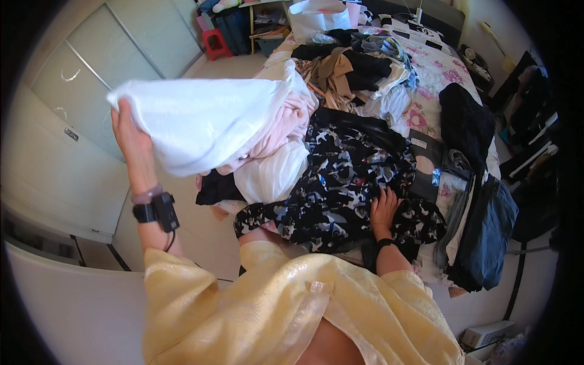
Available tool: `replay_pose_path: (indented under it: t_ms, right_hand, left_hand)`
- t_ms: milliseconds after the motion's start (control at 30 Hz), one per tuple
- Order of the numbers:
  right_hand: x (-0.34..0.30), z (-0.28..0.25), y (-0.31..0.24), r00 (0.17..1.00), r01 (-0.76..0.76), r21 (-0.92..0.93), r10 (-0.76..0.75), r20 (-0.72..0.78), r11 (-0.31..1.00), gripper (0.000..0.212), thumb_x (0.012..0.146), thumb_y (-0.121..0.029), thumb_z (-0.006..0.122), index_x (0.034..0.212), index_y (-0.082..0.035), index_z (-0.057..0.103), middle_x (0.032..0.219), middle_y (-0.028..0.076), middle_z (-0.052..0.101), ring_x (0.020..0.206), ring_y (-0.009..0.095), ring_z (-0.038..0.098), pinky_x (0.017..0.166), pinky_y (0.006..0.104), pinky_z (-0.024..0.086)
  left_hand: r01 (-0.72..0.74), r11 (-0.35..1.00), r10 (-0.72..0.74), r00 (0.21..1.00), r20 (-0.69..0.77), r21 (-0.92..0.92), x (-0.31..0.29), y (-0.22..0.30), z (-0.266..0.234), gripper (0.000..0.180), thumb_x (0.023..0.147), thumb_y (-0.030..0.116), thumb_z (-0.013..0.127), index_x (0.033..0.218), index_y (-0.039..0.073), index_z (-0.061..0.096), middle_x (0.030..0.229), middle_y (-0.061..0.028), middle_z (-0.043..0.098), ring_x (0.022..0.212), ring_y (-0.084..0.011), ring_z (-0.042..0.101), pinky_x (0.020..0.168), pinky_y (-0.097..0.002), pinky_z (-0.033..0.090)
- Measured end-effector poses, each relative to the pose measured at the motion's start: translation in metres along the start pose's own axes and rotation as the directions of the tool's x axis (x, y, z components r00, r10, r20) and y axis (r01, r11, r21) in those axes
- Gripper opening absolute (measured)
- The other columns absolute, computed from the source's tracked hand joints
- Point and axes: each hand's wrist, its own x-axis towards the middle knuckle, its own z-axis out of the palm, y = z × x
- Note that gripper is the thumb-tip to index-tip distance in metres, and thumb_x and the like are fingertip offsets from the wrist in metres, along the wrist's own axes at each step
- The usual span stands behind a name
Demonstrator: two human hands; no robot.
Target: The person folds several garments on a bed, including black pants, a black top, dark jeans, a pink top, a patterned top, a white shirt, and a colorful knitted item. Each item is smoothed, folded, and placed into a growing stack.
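My left hand [132, 135] is raised on the left, its fingers closed on the corner of a large white bag [204, 118] that looks like plastic. The bag slants toward the bed, and soft pink cloth [286, 128] shows along its right end. Whether that cloth is inside the bag or beside it I cannot tell. Below it lies a crumpled white piece [275, 176]. My right hand [385, 210] rests with fingers spread on a black garment with a grey and white camouflage-like print [340, 176], spread flat in front of me.
Mixed clothes [359, 70] are heaped farther up the flowered bed [453, 74]. Folded dark jeans [486, 225], a black fluffy garment [467, 118] and a flat dark package [426, 164] lie to the right. A red stool [216, 44] stands far left, near sliding doors [91, 67].
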Motion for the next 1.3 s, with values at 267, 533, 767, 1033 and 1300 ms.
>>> replay_pose_path:
  t_ms: [267, 533, 767, 1033, 1300]
  right_hand:
    - [0.000, -0.021, -0.011, 0.984, -0.176, 0.261, 0.172, 0.039, 0.949, 0.045, 0.097, -0.035, 0.048, 0.131, -0.006, 0.051, 0.131, 0.013, 0.052, 0.128, 0.029, 0.042, 0.111, 0.0486, 0.027]
    - [-0.044, -0.092, -0.029, 0.587, -0.604, 0.631, 0.263, 0.765, -0.487, 0.082, 0.092, -0.071, 0.031, 0.134, -0.002, 0.048, 0.123, 0.011, 0.060, 0.108, 0.027, 0.060, 0.098, 0.0407, 0.046]
    - [-0.098, -0.137, -0.022, 0.609, -0.761, 0.638, 0.211, 0.765, -0.118, 0.064, 0.094, -0.048, 0.056, 0.136, -0.002, 0.044, 0.120, 0.009, 0.061, 0.108, 0.020, 0.058, 0.094, 0.0343, 0.046]
    - [-0.083, -0.096, -0.055, 0.859, -0.512, 0.700, 0.283, 0.427, 0.497, 0.051, 0.090, -0.024, 0.068, 0.130, 0.001, 0.047, 0.108, 0.010, 0.065, 0.096, 0.015, 0.061, 0.085, 0.0294, 0.048]
    - [-0.094, -0.116, -0.032, 0.838, -0.544, 0.615, 0.410, 0.361, 0.571, 0.028, 0.097, -0.017, 0.051, 0.113, 0.003, 0.060, 0.093, 0.008, 0.066, 0.085, 0.015, 0.059, 0.079, 0.0286, 0.047]
  left_hand:
    - [0.349, 0.937, -0.236, 0.669, 0.705, -0.017, -0.135, 0.014, 0.098, 0.022, 0.093, 0.018, 0.062, 0.110, 0.004, 0.062, 0.101, -0.0073, 0.068, 0.096, -0.0141, 0.063, 0.086, -0.0298, 0.051]
    - [-0.114, 0.970, -0.232, -0.158, 0.960, 0.216, -0.401, -0.095, 0.149, 0.035, 0.094, 0.028, 0.055, 0.124, 0.009, 0.058, 0.110, -0.0185, 0.065, 0.102, -0.0375, 0.061, 0.090, -0.0416, 0.048]
    - [-0.065, 0.958, -0.235, 0.383, 0.893, 0.280, -0.381, -0.142, 0.069, 0.033, 0.086, 0.014, 0.066, 0.117, 0.004, 0.058, 0.122, -0.0171, 0.058, 0.118, -0.0345, 0.051, 0.101, -0.0428, 0.040]
    - [0.184, 0.711, -0.555, 0.740, 0.380, 0.679, -0.279, -0.213, 0.005, 0.060, 0.079, 0.023, 0.074, 0.125, -0.002, 0.046, 0.122, -0.0186, 0.056, 0.104, -0.0312, 0.059, 0.087, -0.0371, 0.047]
    - [0.008, 0.713, -0.443, 0.780, 0.441, 0.701, -0.301, -0.193, 0.050, 0.039, 0.080, 0.019, 0.067, 0.113, 0.000, 0.060, 0.083, -0.0188, 0.066, 0.073, -0.0289, 0.066, 0.066, -0.0376, 0.051]
